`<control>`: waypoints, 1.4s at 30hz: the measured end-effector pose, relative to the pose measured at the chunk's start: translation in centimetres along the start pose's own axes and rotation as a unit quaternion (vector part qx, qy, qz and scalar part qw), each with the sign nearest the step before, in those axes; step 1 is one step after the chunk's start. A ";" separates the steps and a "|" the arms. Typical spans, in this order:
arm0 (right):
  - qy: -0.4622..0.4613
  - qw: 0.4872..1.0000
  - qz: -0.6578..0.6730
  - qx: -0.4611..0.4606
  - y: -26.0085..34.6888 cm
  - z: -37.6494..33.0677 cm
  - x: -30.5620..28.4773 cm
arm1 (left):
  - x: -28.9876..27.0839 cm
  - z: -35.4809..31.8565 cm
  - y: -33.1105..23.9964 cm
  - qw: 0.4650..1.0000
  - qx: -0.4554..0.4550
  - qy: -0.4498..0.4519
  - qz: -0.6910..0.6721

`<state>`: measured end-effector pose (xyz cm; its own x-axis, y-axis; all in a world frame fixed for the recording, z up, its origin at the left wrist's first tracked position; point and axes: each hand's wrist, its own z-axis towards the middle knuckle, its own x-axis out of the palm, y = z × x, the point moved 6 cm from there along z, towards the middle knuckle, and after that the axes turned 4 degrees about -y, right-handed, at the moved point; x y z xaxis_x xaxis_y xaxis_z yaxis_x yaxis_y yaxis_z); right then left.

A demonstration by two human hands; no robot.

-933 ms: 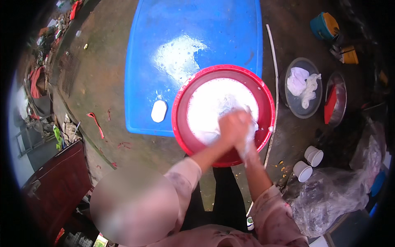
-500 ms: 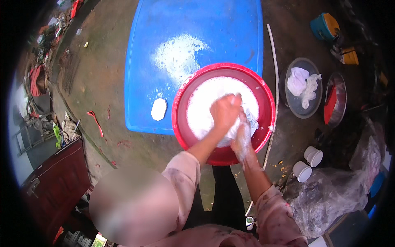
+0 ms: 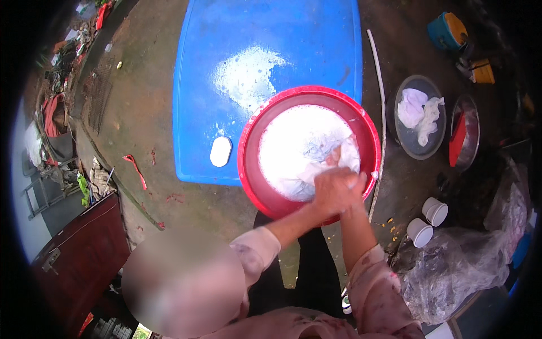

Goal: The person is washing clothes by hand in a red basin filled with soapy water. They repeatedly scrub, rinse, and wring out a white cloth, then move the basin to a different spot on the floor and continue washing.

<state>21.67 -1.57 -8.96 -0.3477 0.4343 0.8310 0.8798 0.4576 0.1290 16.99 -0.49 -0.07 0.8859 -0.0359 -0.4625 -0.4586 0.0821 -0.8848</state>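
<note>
A wet white cloth (image 3: 320,148) lies bunched in the suds of a red basin (image 3: 248,183). My right hand (image 3: 334,156) is partly wrapped in the cloth, its fingers closed on the fabric. Across the right wrist sits my left hand (image 3: 333,189), fingers curled down with cloth at its knuckles; the grip's underside is hidden. White foam (image 3: 282,130) fills most of the basin. To its left, a pale bar (image 3: 221,151) with cut corners, like soap, rests on the blue tabletop (image 3: 195,113).
Right of a white pipe (image 3: 381,101), a grey basin (image 3: 403,135) holds white cloths (image 3: 420,113), beside a metal basin (image 3: 471,150) with a red thing inside. Two white tubs (image 3: 427,223) and clear plastic sheeting (image 3: 451,277) lie nearer. A dark red door panel (image 3: 84,254) is at lower left.
My left hand has slid back toward me and right, from over the foam to the right wrist. More of the cloth now shows, spread across the suds.
</note>
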 end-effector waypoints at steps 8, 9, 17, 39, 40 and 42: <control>0.016 1.000 0.016 -0.001 0.4 0.8 -1.6 | -0.3 -0.3 1.5 0.996 -0.086 -0.013 -0.017; 0.041 0.998 0.040 -0.038 0.4 0.3 -2.1 | 0.0 -0.1 1.9 0.996 -0.084 0.005 -0.001; -0.146 0.985 -0.075 -0.062 -1.0 0.3 -2.9 | -0.3 -0.7 3.9 0.995 -0.075 -0.058 0.042; -0.197 0.974 -0.077 0.081 -0.6 -0.1 0.9 | 0.0 -1.7 3.3 0.997 -0.035 0.033 0.058; -0.038 0.998 -0.012 0.056 -0.6 0.1 0.8 | 0.8 -1.0 4.0 0.996 -0.034 0.048 0.066; -0.200 0.971 -0.121 -0.047 -2.7 -0.9 -0.4 | -0.6 2.0 7.2 0.975 -0.215 0.060 0.018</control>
<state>19.70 -3.73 -9.17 -0.6299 0.5977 0.4960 0.7755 0.5191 0.3593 13.27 2.12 -6.03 0.8662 -0.1594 -0.4737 -0.4987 -0.3385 -0.7980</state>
